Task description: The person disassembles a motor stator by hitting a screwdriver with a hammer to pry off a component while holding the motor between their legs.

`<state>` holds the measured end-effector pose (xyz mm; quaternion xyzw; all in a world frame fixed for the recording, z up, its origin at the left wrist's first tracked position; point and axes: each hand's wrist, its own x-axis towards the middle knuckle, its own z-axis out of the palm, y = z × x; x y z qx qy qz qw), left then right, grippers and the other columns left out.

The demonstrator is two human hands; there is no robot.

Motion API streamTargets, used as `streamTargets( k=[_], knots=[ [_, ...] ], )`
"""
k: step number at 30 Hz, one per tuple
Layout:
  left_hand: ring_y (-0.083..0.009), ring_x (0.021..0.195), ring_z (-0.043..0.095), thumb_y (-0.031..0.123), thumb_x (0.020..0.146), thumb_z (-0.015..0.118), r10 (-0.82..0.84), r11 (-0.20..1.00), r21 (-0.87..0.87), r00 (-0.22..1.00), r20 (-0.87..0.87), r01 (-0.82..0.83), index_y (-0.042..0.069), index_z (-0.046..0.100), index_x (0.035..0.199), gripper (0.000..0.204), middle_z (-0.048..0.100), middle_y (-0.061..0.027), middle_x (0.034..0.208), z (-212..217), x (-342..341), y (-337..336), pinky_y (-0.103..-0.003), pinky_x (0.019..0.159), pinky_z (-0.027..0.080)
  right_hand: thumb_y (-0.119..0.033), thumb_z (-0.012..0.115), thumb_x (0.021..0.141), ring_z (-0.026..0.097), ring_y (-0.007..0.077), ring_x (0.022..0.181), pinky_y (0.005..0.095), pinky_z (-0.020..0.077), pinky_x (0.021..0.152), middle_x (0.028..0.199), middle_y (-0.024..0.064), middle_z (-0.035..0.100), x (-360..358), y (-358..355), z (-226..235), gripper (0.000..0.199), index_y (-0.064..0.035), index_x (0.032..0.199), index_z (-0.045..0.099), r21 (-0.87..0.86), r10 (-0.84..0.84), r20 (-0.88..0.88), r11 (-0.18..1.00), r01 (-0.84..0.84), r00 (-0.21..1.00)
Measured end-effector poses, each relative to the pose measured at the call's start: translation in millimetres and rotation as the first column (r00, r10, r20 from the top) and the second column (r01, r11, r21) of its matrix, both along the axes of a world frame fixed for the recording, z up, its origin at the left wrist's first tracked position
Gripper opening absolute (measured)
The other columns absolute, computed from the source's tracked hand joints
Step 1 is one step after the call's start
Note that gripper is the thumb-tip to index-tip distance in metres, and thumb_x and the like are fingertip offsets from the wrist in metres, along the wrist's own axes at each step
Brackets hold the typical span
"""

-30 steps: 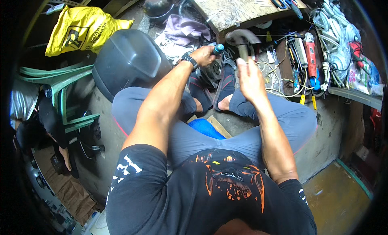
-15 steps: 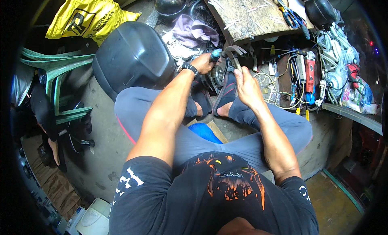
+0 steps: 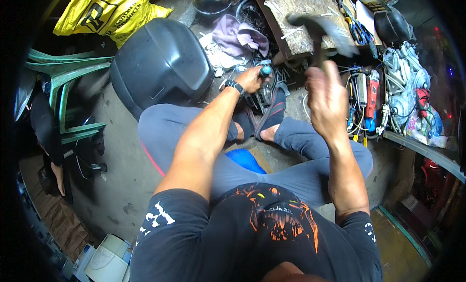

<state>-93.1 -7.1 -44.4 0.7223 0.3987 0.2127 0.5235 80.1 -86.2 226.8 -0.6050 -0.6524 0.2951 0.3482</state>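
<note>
My left hand (image 3: 249, 80) is closed round a teal-handled tool (image 3: 265, 71), its butt end facing up and its shaft hidden from me. Below it, between my feet, sits a round metal machine part (image 3: 264, 94) that looks like a motor, partly covered by the hand. Up to the right, my right hand (image 3: 327, 100) grips a claw hammer (image 3: 315, 32) by its handle. The hammer's head is smeared by motion and is well apart from the teal handle. My sandalled feet (image 3: 270, 116) flank the metal part.
A large black plastic case (image 3: 160, 63) stands at the left, beside a green chair (image 3: 73, 83) and a yellow bag (image 3: 104, 15). Purple cloth (image 3: 239, 35) lies ahead. A low wooden bench (image 3: 296, 39) with pliers is at the far right, near a red power tool (image 3: 372, 95) and white coils (image 3: 400, 73).
My right hand has swung the hammer up and to the right, away from the teal handle. My left hand has shifted only slightly, still holding the tool.
</note>
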Motion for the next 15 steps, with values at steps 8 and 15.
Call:
streamTargets(
  k=[8, 15],
  knots=[
    [-0.0237, 0.099, 0.066, 0.008, 0.090, 0.066, 0.073, 0.997, 0.034, 0.996, 0.051, -0.074, 0.012, 0.066, 0.106, 0.017, 0.070, -0.0069, 0.100, -2, 7, 0, -0.037, 0.090, 0.050, -0.020, 0.054, 0.100, 0.059, 0.0551, 0.082, 0.0570, 0.0439, 0.061, 0.076, 0.0328, 0.060, 11, 14, -52, 0.024, 0.0030, 0.100, 0.049, -0.343, 0.089, 0.251, 0.939, 0.002, 0.964],
    [-0.0213, 0.103, 0.065, 0.024, 0.093, 0.068, 0.079, 0.992, -0.095, 0.997, -0.024, -0.081, 0.008, 0.064, 0.114, 0.027, 0.070, -0.0104, 0.106, -6, 5, 2, -0.038, 0.092, 0.050, -0.024, 0.050, 0.101, 0.064, 0.0506, 0.080, 0.0558, 0.0475, 0.071, 0.080, 0.0293, 0.064, 3, 13, -75, 0.028, 0.0030, 0.100, 0.057, -0.430, 0.225, 0.279, 0.899, -0.088, 0.934]
  ],
)
